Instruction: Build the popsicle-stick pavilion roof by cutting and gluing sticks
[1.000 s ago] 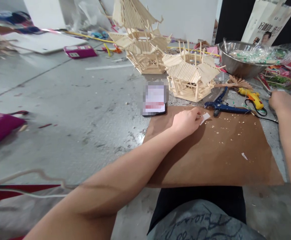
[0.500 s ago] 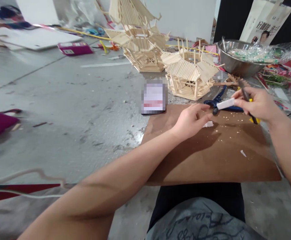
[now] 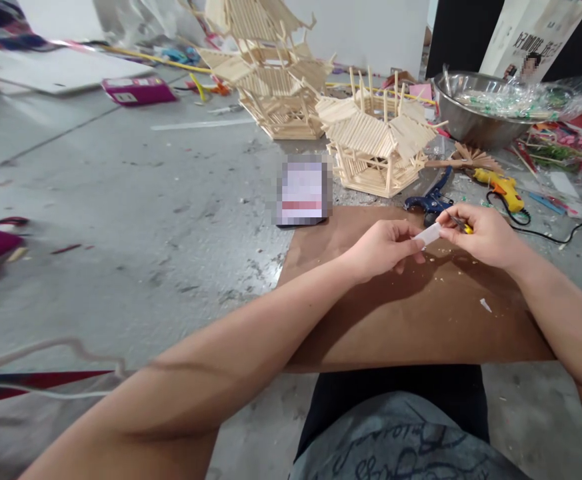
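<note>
A short white strip [image 3: 429,235], perhaps paper, is stretched between my two hands just above the brown board [image 3: 411,327]. My left hand [image 3: 383,250] pinches its left end between thumb and fingers. At the right end, the thumb and index finger of my right hand [image 3: 483,233] meet the strip. A slim dark tool with a yellow part [image 3: 463,227] is tucked in that same hand; its kind is mostly hidden. Blue-handled cutters [image 3: 431,200] lie just beyond the fingers. A small white scrap [image 3: 485,305] and pale crumbs are on the board.
Beyond the board stand a low stick-built pavilion [image 3: 378,143] and a taller one [image 3: 275,80]. A phone [image 3: 301,193] lies at the board's back left corner. To the right are a yellow glue gun [image 3: 503,190] with its black cord and a steel bowl [image 3: 475,123].
My right hand has come left and down, bringing the white strip to my left hand, which now grips its other end. The yellow glue gun behind has come into fuller view.
</note>
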`<state>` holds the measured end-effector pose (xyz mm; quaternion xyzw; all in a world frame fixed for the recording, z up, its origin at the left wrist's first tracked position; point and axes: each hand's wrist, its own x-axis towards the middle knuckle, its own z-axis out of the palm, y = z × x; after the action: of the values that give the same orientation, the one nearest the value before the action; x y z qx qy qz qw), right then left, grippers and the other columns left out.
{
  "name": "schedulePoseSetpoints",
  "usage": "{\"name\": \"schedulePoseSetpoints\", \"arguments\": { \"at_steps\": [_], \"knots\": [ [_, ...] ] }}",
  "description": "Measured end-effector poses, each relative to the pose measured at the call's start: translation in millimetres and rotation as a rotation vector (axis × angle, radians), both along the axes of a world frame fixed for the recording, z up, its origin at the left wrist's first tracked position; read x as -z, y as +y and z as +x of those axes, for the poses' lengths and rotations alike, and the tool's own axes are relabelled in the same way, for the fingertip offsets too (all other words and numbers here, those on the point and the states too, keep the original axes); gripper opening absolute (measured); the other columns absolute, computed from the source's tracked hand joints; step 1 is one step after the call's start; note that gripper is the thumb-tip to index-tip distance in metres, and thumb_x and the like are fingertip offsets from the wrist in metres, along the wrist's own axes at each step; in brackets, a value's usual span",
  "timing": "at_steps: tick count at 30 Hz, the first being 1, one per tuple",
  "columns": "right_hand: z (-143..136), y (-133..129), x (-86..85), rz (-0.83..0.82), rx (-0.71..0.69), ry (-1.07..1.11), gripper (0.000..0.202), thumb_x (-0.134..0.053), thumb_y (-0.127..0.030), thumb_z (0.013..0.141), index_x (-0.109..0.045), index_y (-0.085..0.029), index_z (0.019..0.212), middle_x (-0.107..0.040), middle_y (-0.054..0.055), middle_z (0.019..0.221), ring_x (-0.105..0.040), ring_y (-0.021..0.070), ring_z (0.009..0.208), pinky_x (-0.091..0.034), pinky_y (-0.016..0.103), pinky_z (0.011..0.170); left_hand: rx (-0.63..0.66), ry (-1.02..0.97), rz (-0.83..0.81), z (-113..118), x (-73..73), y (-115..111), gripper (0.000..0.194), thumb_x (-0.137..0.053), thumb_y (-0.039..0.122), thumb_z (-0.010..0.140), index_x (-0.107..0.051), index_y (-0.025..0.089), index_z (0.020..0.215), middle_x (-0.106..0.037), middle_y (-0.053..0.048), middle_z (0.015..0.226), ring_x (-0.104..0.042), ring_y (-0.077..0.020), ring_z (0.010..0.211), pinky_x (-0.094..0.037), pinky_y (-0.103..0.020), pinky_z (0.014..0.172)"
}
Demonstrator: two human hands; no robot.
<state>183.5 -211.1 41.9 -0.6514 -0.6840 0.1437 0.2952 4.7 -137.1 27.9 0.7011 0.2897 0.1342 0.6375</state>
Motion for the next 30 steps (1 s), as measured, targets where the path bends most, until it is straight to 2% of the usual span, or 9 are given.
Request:
{"name": "schedulePoseSetpoints", "arguments": {
  "at_steps": [4, 7, 11, 13, 16, 21, 25, 30],
  "knots": [
    [-5.9, -2.3, 2.0, 0.011, -0.036, -0.068, 0.016, -0.053, -0.029, 0.076, -0.060, -0.017, 0.084, -0.063, 0.001, 0.071, -0.053, 0.0100, 0.061, -0.039, 0.022, 0.059, 0.030, -0.012, -0.057, 1.4, 2.3, -3.0, 0.021, -0.055, 0.025, 0.077, -0.059, 0.011, 0.094, -0.068, -0.004, 0.071, -0.053, -0.0056, 0.040, -0.038, -0.016, 0.039],
    [-10.5, -4.5, 3.5, 0.033, -0.039, -0.140, 0.023, -0.050, -0.037, 0.080, -0.059, -0.017, 0.086, -0.064, 0.001, 0.073, -0.054, 0.0105, 0.062, -0.038, 0.022, 0.058, 0.003, -0.020, -0.086, 2.3, 3.9, -4.3, 0.019, -0.056, 0.026, 0.078, -0.060, 0.011, 0.090, -0.068, -0.005, 0.072, -0.056, -0.0060, 0.042, -0.040, -0.015, 0.040],
    [-13.5, -6.1, 7.4, 0.122, 0.066, -0.292, 0.047, -0.039, -0.057, 0.081, -0.056, -0.018, 0.101, -0.066, 0.005, 0.082, -0.060, 0.0161, 0.071, -0.038, 0.025, 0.057, -0.090, -0.107, -0.185, 3.4, 4.8, -4.5, 0.010, -0.057, 0.019, 0.077, -0.059, 0.010, 0.081, -0.066, -0.004, 0.071, -0.059, -0.0074, 0.047, -0.045, -0.016, 0.044],
    [-14.5, -6.3, 9.8, 0.164, 0.128, -0.387, 0.055, -0.032, -0.060, 0.083, -0.054, -0.017, 0.108, -0.067, 0.008, 0.088, -0.062, 0.0189, 0.077, -0.038, 0.026, 0.057, -0.156, -0.178, -0.253, 3.5, 4.7, -3.9, 0.007, -0.055, 0.016, 0.078, -0.058, 0.010, 0.080, -0.067, -0.005, 0.075, -0.061, -0.0086, 0.051, -0.048, -0.018, 0.047],
    [-16.1, -6.6, 12.9, 0.186, 0.154, -0.503, 0.052, -0.024, -0.054, 0.088, -0.052, -0.017, 0.112, -0.067, 0.009, 0.094, -0.062, 0.0202, 0.081, -0.038, 0.027, 0.057, -0.212, -0.285, -0.355, 2.6, 4.1, -2.4, 0.007, -0.054, 0.013, 0.077, -0.059, 0.010, 0.081, -0.067, -0.006, 0.080, -0.063, -0.0096, 0.056, -0.050, -0.020, 0.052],
    [-16.2, -7.2, 15.9, 0.195, 0.090, -0.626, 0.042, -0.027, -0.043, 0.089, -0.052, -0.016, 0.111, -0.066, 0.008, 0.095, -0.061, 0.0185, 0.077, -0.035, 0.027, 0.056, -0.236, -0.367, -0.441, 0.8, 2.5, 0.2, 0.013, -0.057, 0.012, 0.074, -0.061, 0.009, 0.086, -0.065, -0.005, 0.070, -0.063, -0.0104, 0.055, -0.051, -0.019, 0.053],
    [-14.7, -7.3, 17.1, 0.232, 0.067, -0.638, 0.039, -0.029, -0.041, 0.089, -0.055, -0.016, 0.103, -0.066, 0.007, 0.093, -0.060, 0.0167, 0.074, -0.034, 0.027, 0.056, -0.238, -0.368, -0.444, 0.2, 0.7, -0.3, 0.014, -0.056, 0.012, 0.074, -0.061, 0.009, 0.086, -0.066, -0.005, 0.069, -0.063, -0.0111, 0.055, -0.050, -0.020, 0.052],
    [-15.0, -7.8, 15.4, 0.239, 0.025, -0.616, 0.040, -0.029, -0.042, 0.090, -0.056, -0.016, 0.102, -0.067, 0.007, 0.091, -0.060, 0.0165, 0.075, -0.035, 0.027, 0.059, -0.205, -0.348, -0.452, -0.5, -1.4, -1.8, 0.021, -0.050, 0.010, 0.074, -0.061, 0.009, 0.092, -0.067, -0.006, 0.071, -0.064, -0.0122, 0.059, -0.050, -0.021, 0.054]
  ]
}}
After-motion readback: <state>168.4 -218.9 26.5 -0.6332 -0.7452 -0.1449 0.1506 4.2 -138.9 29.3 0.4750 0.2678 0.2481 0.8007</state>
